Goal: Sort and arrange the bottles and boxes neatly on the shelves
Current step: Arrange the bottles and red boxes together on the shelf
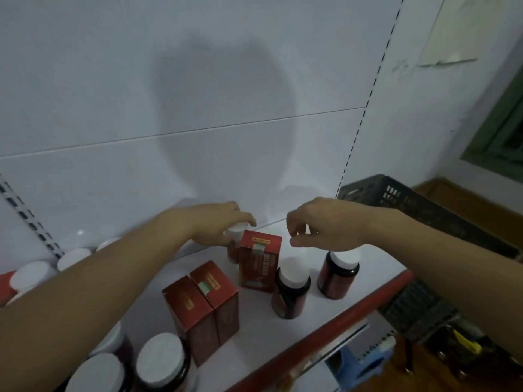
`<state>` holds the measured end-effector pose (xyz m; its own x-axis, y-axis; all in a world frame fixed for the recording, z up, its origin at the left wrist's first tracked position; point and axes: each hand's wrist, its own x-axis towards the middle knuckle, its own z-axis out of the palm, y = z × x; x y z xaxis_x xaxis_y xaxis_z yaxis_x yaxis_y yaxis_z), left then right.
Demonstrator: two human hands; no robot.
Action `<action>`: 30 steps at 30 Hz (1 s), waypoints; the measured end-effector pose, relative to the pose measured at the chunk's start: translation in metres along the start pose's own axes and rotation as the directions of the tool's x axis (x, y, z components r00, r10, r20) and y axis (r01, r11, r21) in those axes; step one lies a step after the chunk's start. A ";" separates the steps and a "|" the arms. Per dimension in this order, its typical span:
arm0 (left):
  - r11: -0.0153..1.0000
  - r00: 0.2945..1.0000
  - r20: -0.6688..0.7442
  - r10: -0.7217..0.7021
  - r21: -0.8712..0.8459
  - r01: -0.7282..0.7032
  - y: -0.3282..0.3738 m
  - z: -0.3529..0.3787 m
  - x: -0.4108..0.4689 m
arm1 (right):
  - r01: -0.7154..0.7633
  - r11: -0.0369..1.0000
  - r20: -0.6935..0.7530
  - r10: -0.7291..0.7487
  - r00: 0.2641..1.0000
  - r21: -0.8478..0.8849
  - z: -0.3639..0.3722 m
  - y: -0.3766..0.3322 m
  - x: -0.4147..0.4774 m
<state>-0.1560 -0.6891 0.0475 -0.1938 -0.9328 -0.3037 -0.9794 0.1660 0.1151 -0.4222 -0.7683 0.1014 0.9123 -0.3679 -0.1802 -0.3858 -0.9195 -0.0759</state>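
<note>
On the white shelf (325,301) my left hand (218,224) grips the white cap of a dark red bottle (234,251) at the back. That bottle stands partly hidden behind an upright red box (259,264). My right hand (319,224) hovers above the shelf with its fingers loosely curled and holds nothing. Below it stand two dark bottles with white caps, one in the middle (290,292) and one further right (338,274). Two red boxes (202,309) stand side by side nearer the front.
Several larger white-capped jars (161,363) crowd the shelf's front left, and more caps (31,275) line the far left. The shelf has a red front edge (319,332). A dark plastic crate (410,205) sits to the right, with a blue stool (365,360) below.
</note>
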 end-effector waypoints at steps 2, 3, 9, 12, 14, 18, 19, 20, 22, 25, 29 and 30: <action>0.999 0.999 -0.001 -0.039 0.020 0.039 0.000 0.003 0.005 | 0.053 0.999 -0.020 -0.053 0.998 0.008 -0.001 0.005 0.004; 0.998 0.998 -0.012 -0.060 0.027 0.060 -0.002 0.002 0.002 | 0.079 0.997 -0.028 -0.079 0.996 -0.007 -0.002 0.007 0.008; 0.981 0.950 -0.246 -0.191 -0.084 0.175 -0.014 -0.035 -0.075 | 0.206 0.978 -0.132 -0.207 0.969 -0.021 -0.015 -0.002 0.062; 0.956 0.897 -0.336 -0.287 -0.155 0.248 -0.010 -0.046 -0.137 | 0.316 0.949 -0.159 -0.309 0.938 0.016 -0.013 -0.030 0.093; 0.935 0.861 -0.370 -0.348 -0.205 0.290 -0.005 -0.045 -0.175 | 0.387 0.922 -0.153 -0.380 0.912 0.016 -0.010 -0.056 0.114; 0.888 0.813 -0.363 -0.456 -0.246 0.388 -0.006 -0.034 -0.233 | 0.435 0.901 -0.105 -0.431 0.896 0.012 -0.004 -0.113 0.154; 0.879 0.807 -0.351 -0.475 -0.244 0.410 -0.010 -0.031 -0.245 | 0.430 0.902 -0.087 -0.425 0.901 0.039 -0.002 -0.125 0.163; 0.870 0.802 -0.340 -0.491 -0.243 0.429 -0.014 -0.027 -0.256 | 0.420 0.904 -0.068 -0.415 0.907 0.082 -0.001 -0.138 0.172; 0.861 0.800 -0.321 -0.507 -0.246 0.446 -0.022 -0.017 -0.272 | 0.402 0.900 -0.021 -0.404 0.914 0.169 0.003 -0.161 0.187; 0.868 0.827 -0.271 -0.492 -0.226 0.442 -0.034 0.003 -0.278 | 0.423 0.889 0.018 -0.433 0.901 0.176 0.012 -0.191 0.202; 0.868 0.845 -0.218 -0.488 -0.226 0.443 -0.049 0.032 -0.272 | 0.404 0.915 0.021 -0.404 0.914 0.025 0.029 -0.210 0.214; 0.865 0.841 -0.225 -0.492 -0.230 0.445 -0.053 0.039 -0.270 | 0.389 0.921 0.012 -0.389 0.921 -0.010 0.031 -0.211 0.215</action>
<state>-0.0537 -0.4333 0.0863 0.3322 -0.9380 -0.0987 -0.9207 -0.3452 0.1821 -0.1488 -0.6496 0.0478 0.9888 0.0204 -0.1480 0.0010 -0.9915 -0.1300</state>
